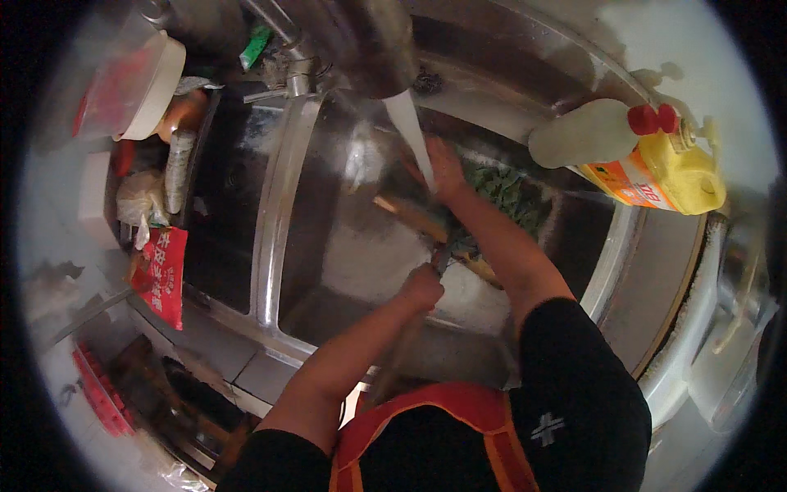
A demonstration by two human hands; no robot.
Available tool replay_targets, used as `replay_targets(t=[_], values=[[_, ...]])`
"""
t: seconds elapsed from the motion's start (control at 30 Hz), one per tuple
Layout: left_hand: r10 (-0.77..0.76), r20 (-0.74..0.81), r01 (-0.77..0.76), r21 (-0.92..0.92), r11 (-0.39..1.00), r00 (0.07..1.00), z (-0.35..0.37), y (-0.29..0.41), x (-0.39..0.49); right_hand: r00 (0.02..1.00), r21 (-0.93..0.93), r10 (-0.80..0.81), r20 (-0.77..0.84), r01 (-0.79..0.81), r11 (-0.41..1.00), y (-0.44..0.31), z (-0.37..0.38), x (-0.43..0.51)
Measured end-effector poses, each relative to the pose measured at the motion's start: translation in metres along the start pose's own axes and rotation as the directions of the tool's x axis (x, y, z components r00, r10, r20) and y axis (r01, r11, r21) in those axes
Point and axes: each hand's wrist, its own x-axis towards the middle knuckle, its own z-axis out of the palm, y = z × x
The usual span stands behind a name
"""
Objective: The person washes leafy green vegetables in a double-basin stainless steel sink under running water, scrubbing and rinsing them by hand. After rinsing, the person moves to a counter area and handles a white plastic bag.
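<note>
My left hand (423, 288) is closed around the handle (440, 258) of a tool, low in a stainless steel sink basin (301, 221). At the handle's upper end lies a long wooden piece (411, 218), slanting across the basin; blur hides what kind of tool it is. My right hand (444, 169) is farther back, beside a white stream of water (409, 120) falling from above. Its fingers are partly hidden, so whether it grips anything is unclear. Dark green leafy matter (507, 194) lies in the basin, to the right of that hand and partly behind the forearm.
A second basin (221, 215) adjoins on the left, past a steel divider (273, 215). A tap (299, 77) stands behind it. Bags and a red packet (165, 277) line the left ledge. A yellow detergent jug (682, 175) and a pale bottle (581, 132) are at right.
</note>
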Motion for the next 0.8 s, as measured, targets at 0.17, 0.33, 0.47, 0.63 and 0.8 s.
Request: replay_targets(t=[0.17,0.33,0.47,0.63,0.8], values=[[-0.431,0.111,0.440,-0.371,0.818,0.895,-0.012,0.012,0.008,0.971,-0.283,0.235,-0.035,-0.235,0.930,-0.033,-0.041,-0.024],[-0.213,0.044,0.216,-0.301,0.929,0.976,-0.017,0.009,-0.002,0.854,-0.183,0.208,0.476,-0.135,0.974,0.011,-0.008,0.008],[-0.273,0.198,0.331,-0.388,0.860,0.941,-0.015,0.000,-0.013,0.892,-0.239,0.373,0.257,-0.315,0.918,0.056,-0.049,-0.035],[-0.208,0.182,0.258,-0.317,0.913,0.961,-0.003,-0.003,-0.004,0.616,-0.225,0.783,-0.088,-0.778,0.587,-0.001,-0.039,-0.041],[-0.282,0.172,0.321,-0.272,0.907,0.944,-0.002,0.001,0.000,0.919,-0.256,0.318,0.232,-0.257,0.932,-0.017,-0.012,-0.026]])
